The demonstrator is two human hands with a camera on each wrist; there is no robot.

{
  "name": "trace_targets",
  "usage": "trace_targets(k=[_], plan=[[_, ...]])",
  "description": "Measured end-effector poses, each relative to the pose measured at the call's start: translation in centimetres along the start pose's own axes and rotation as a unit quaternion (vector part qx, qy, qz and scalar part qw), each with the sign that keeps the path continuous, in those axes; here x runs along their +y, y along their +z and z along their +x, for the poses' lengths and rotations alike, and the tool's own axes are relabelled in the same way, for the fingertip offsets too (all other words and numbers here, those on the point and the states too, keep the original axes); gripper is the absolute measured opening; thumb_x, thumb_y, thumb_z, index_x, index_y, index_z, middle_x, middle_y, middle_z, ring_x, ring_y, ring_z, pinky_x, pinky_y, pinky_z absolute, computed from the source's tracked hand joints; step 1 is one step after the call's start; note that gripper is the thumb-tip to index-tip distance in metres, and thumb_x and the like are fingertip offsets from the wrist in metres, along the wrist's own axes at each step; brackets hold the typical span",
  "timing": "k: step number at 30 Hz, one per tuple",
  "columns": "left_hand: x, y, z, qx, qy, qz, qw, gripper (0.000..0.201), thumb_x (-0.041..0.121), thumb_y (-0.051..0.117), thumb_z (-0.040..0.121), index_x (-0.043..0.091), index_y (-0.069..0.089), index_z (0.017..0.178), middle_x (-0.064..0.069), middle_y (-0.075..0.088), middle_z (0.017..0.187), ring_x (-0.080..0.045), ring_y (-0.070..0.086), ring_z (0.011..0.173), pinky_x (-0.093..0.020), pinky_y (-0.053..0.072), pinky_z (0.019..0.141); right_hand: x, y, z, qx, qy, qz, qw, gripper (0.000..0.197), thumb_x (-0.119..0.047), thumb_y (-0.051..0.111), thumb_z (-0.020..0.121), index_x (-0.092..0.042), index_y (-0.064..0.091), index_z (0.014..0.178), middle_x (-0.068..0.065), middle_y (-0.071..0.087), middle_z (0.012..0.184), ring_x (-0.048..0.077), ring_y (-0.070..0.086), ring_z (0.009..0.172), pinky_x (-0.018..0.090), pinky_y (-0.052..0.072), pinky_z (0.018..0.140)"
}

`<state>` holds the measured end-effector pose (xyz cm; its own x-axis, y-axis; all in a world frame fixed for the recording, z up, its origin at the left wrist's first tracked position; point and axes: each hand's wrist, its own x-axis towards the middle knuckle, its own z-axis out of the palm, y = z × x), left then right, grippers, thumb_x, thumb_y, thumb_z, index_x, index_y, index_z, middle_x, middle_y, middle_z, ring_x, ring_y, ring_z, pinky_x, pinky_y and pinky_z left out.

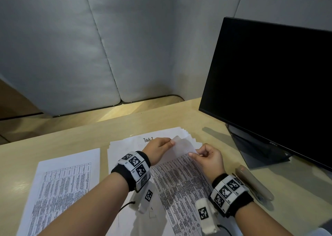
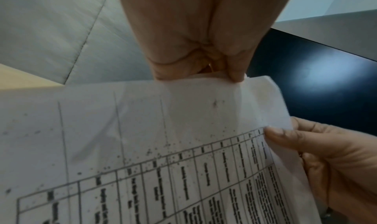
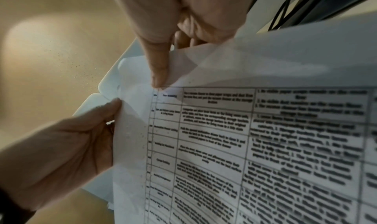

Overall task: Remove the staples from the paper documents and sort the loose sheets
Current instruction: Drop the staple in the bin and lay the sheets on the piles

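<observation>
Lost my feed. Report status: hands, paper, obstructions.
Left hand pinching top sheet at its corner, right hand pinching the printed sheet beneath. Both lifted above the stack. Stapler idle on the right. Nothing blocking.

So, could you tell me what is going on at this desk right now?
A person is working through printed documents on a wooden desk. Both hands hold one printed sheet at its top corner: the left hand pinches the folded-up corner and the right hand pinches the edge just beside it. Under it lies a fanned stack of papers, with a separate sheet to the left. A dark monitor stands on the right. No staple is visible.
</observation>
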<state>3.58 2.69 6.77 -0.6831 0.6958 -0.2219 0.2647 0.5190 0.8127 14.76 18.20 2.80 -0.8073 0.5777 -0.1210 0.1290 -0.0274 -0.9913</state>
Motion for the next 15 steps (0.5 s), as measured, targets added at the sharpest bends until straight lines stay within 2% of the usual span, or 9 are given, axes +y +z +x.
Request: trace_targets(k=[2, 3, 5, 7, 9, 11, 13, 15], plan=[[-0.1, -0.1, 0.1, -0.004, -0.008, -0.016, 1.0, 0.036, 0.028, 0.042, 0.098, 0.021, 0.049, 0.063, 0.004, 0.045, 0.063, -0.014, 0.041, 0.061, -0.028, 0.03, 0.061, -0.4, -0.1, -0.1, -0.032, 0.015, 0.049, 0.998, 0.029, 0.016, 0.069, 0.07, -0.005, 0.053, 0.059, 0.002, 0.07, 0.079, 0.014, 0.067, 0.067, 0.024, 0.055, 0.061], [-0.1, -0.2, 0.1, -0.007, -0.012, -0.023, 1.0, 0.035, 0.028, 0.042, 0.098, 0.019, 0.051, 0.065, 0.001, 0.048, 0.066, -0.016, 0.043, 0.064, -0.028, 0.031, 0.063, -0.7, -0.2, -0.2, -0.054, 0.022, 0.07, 0.996, 0.028, 0.02, 0.067, 0.069, -0.003, 0.055, 0.059, 0.003, 0.071, 0.083, 0.012, 0.069, 0.07, 0.021, 0.055, 0.061], [-0.1, -0.4, 0.1, -0.009, -0.027, -0.04, 0.999, 0.034, 0.028, 0.043, 0.097, 0.015, 0.055, 0.069, -0.005, 0.051, 0.073, -0.018, 0.045, 0.069, -0.029, 0.033, 0.068, -0.6, -0.7, 0.0, -0.103, 0.032, 0.091, 0.99, 0.028, 0.024, 0.065, 0.067, -0.002, 0.059, 0.057, 0.001, 0.073, 0.078, 0.008, 0.07, 0.075, 0.017, 0.054, 0.062], [-0.2, -0.6, 0.2, -0.002, -0.044, -0.065, 0.997, 0.033, 0.027, 0.044, 0.097, 0.012, 0.053, 0.069, -0.005, 0.048, 0.071, -0.018, 0.042, 0.068, -0.029, 0.031, 0.069, -0.6, -1.2, 0.1, -0.14, 0.037, 0.085, 0.986, 0.026, 0.017, 0.07, 0.062, -0.006, 0.062, 0.056, -0.002, 0.072, 0.069, 0.003, 0.068, 0.075, 0.014, 0.052, 0.065], [-0.2, -0.6, 0.2, 0.001, -0.049, -0.085, 0.995, 0.036, 0.026, 0.044, 0.097, 0.014, 0.049, 0.063, -0.002, 0.043, 0.066, -0.018, 0.039, 0.064, -0.029, 0.03, 0.068, -0.5, -1.5, 0.1, -0.157, 0.045, 0.064, 0.984, 0.021, 0.011, 0.073, 0.059, -0.007, 0.062, 0.058, -0.003, 0.067, 0.061, 0.003, 0.066, 0.068, 0.013, 0.051, 0.066], [0.3, -0.4, 0.2, -0.012, -0.041, -0.063, 0.997, 0.037, 0.027, 0.044, 0.097, 0.018, 0.051, 0.063, -0.001, 0.046, 0.064, -0.019, 0.041, 0.063, -0.029, 0.032, 0.065, -0.6, -1.2, 0.1, -0.175, 0.054, 0.039, 0.982, 0.023, 0.017, 0.069, 0.065, -0.004, 0.06, 0.063, -0.003, 0.066, 0.059, 0.006, 0.064, 0.062, 0.016, 0.052, 0.066], [1.1, 0.1, 0.1, -0.034, -0.028, -0.022, 0.999, 0.035, 0.029, 0.043, 0.097, 0.015, 0.057, 0.069, -0.001, 0.049, 0.066, -0.017, 0.044, 0.063, -0.026, 0.033, 0.062, -0.6, -0.5, 0.1, -0.166, 0.057, 0.024, 0.984, 0.024, 0.018, 0.068, 0.069, -0.005, 0.06, 0.064, -0.001, 0.067, 0.061, 0.011, 0.064, 0.06, 0.022, 0.054, 0.065], [1.9, 0.4, 0.0, -0.041, -0.025, -0.001, 0.999, 0.033, 0.032, 0.044, 0.096, 0.015, 0.057, 0.071, 0.003, 0.047, 0.061, -0.01, 0.043, 0.059, -0.017, 0.031, 0.055, -0.6, -0.1, 0.3, -0.128, 0.049, 0.019, 0.99, 0.025, 0.017, 0.069, 0.07, -0.005, 0.06, 0.064, -0.001, 0.066, 0.06, 0.011, 0.063, 0.058, 0.024, 0.054, 0.064]])
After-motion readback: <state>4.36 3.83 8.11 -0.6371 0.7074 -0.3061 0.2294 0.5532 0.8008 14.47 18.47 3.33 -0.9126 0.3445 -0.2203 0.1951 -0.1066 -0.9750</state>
